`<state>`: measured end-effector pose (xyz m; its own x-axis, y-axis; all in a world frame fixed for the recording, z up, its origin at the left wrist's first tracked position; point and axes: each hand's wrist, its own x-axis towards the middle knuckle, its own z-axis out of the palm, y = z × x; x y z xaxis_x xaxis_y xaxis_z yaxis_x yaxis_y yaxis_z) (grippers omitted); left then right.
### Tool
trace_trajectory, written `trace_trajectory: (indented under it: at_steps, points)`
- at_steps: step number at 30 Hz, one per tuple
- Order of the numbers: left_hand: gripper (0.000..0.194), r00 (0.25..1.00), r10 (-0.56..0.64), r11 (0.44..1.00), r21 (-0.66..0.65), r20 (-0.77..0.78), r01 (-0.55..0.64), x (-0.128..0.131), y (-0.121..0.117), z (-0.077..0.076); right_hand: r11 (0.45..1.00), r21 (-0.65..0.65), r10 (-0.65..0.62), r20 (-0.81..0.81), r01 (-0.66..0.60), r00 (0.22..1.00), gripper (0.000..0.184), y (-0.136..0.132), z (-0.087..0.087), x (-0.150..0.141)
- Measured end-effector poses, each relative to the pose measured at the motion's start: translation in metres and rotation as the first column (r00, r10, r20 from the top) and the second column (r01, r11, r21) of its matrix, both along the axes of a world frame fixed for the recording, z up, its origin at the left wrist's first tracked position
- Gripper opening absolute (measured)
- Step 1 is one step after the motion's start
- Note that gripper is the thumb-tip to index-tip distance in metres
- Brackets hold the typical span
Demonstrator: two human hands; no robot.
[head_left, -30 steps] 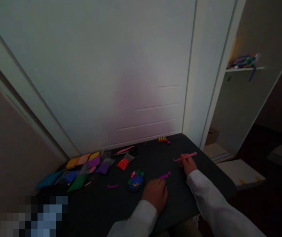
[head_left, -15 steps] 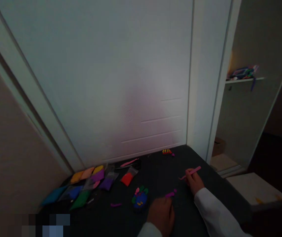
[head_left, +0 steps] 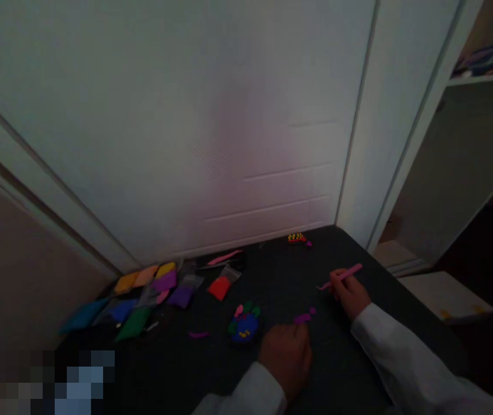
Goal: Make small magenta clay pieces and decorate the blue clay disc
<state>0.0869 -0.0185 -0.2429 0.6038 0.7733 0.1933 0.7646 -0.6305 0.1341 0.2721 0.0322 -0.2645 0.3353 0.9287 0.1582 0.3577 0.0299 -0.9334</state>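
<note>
My right hand (head_left: 348, 295) is shut on a slim pink modelling tool (head_left: 342, 277), holding it above the dark tabletop (head_left: 337, 248). My left hand (head_left: 286, 358) rests low on the table with its fingers out of sight, just below small magenta clay pieces (head_left: 303, 317). To the left of that hand lies a small clay figure (head_left: 243, 326) in blue, green and pink with yellow dots. A thin magenta clay strip (head_left: 198, 334) lies further left.
Coloured clay packets (head_left: 134, 324) lie along the left of the table, with a red packet (head_left: 220, 288) nearby. A second pink tool (head_left: 224, 257) and a small red-yellow piece (head_left: 297, 238) lie at the back. A white panelled wall (head_left: 229, 144) rises behind; a cluttered shelf (head_left: 484, 75) stands upper right.
The head view has shifted, so the table sits differently in the frame. My right hand still holds the pink tool, and my left hand stays near the magenta pieces.
</note>
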Motion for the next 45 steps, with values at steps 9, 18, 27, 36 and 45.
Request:
trace_trajectory:
  at_steps: [9, 18, 27, 36, 45]
  points:
    - [0.02, 0.995, -0.046, 0.993, -0.108, -0.09, 0.036, 0.0, 0.004, 0.003, 0.998, 0.009, 0.069, -0.142, -0.069, 0.987, 0.029, 0.029, -0.002, 0.01]
    - [0.034, 0.989, -0.105, 0.994, -0.013, -0.105, 0.105, 0.001, 0.004, -0.007, 0.975, -0.055, 0.215, -0.005, -0.215, 0.977, 0.021, 0.001, 0.008, 0.005]
    - [0.036, 0.997, -0.063, 0.994, 0.08, -0.053, 0.067, 0.006, 0.009, -0.001, 0.871, -0.177, 0.487, 0.178, -0.459, 0.855, 0.015, -0.011, 0.026, 0.006]
    - [0.039, 0.994, -0.091, 0.988, 0.121, -0.066, 0.098, 0.002, 0.007, -0.004, 0.899, -0.13, 0.436, 0.344, -0.418, 0.832, 0.007, -0.012, 0.03, 0.007]
    - [0.035, 0.994, -0.107, 0.986, 0.123, -0.037, 0.11, -0.001, 0.008, -0.004, 0.884, -0.089, 0.451, 0.414, -0.458, 0.79, 0.005, -0.014, 0.029, 0.008]
